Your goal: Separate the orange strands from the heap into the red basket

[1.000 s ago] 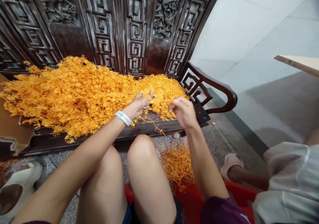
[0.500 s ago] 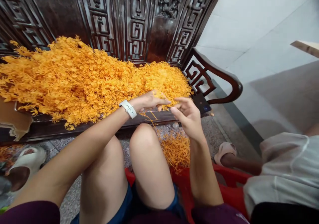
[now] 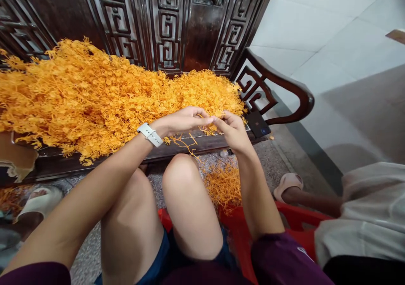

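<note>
Above the bench's front edge, my left hand (image 3: 188, 119), with a pale watch strap (image 3: 149, 134) on its wrist, has its fingers bent and thumb and forefinger pinched. Its tips meet those of my right hand (image 3: 233, 129), which is also closed in a pinch. Between them shows a bit of an orange plastic sprig (image 3: 207, 129), mostly covered by the fingers and hard to part from the heap behind. A large heap of orange plastic sprigs (image 3: 104, 99) covers the bench seat just beyond both hands. Thin orange strands (image 3: 190, 145) hang over the edge below my left hand.
The dark carved wooden bench (image 3: 202, 40) has a curved armrest (image 3: 303, 103) at right. A dark phone (image 3: 257, 124) lies beside it. Orange scraps (image 3: 223, 188) lie on the floor by my knee. Torn cardboard (image 3: 19, 156) is at left. Another person's leg and pale clothing (image 3: 363, 213) are at right.
My hands have come together, from slightly apart to fingertips touching. My right hand's fingers have closed into a pinch. The view has shifted slightly.
</note>
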The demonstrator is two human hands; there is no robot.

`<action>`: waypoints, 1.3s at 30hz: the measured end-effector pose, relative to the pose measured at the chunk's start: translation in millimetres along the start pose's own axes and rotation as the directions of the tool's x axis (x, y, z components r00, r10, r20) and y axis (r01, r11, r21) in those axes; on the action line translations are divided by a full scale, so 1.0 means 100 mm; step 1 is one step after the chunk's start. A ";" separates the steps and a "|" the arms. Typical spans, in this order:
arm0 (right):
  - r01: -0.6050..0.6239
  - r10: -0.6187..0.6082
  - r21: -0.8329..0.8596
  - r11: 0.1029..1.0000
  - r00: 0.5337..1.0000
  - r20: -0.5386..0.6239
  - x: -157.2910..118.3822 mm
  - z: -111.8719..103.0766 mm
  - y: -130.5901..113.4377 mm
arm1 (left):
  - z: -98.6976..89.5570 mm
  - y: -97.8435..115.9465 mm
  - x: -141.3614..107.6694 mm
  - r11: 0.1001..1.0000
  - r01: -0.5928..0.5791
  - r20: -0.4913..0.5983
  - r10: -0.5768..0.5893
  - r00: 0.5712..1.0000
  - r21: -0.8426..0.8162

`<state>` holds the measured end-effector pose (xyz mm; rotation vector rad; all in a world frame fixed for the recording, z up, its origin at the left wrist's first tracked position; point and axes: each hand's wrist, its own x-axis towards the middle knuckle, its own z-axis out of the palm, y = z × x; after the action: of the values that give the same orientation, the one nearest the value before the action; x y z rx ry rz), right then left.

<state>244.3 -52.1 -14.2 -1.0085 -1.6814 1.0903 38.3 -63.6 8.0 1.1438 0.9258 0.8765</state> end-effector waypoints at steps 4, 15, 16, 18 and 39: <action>-0.063 0.061 0.112 0.992 0.998 0.015 0.01 0.00 0.01 | 0.01 0.00 0.02 0.988 -0.102 0.003 0.102 0.995 0.115; -0.092 0.086 0.258 0.962 0.996 0.036 0.00 0.16 0.00 | 0.07 0.04 0.07 0.986 -0.154 -0.195 0.165 0.967 0.071; -0.078 0.075 0.253 0.964 0.997 0.021 0.01 0.18 0.02 | 0.07 0.04 0.07 0.981 -0.167 -0.200 0.184 0.962 0.103; -0.042 0.047 0.250 0.967 0.999 -0.013 0.03 0.21 0.05 | 0.07 0.03 0.08 0.972 -0.184 -0.201 0.212 0.956 0.147; 0.011 -0.093 0.433 0.901 0.981 0.168 0.08 0.19 -0.32 | -0.55 -0.06 0.13 0.918 -0.242 -0.561 0.027 0.827 -0.314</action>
<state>218.6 -58.0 12.9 -0.5876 -1.5007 1.4767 -6.9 -33.5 -8.5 0.6301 1.0817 1.4825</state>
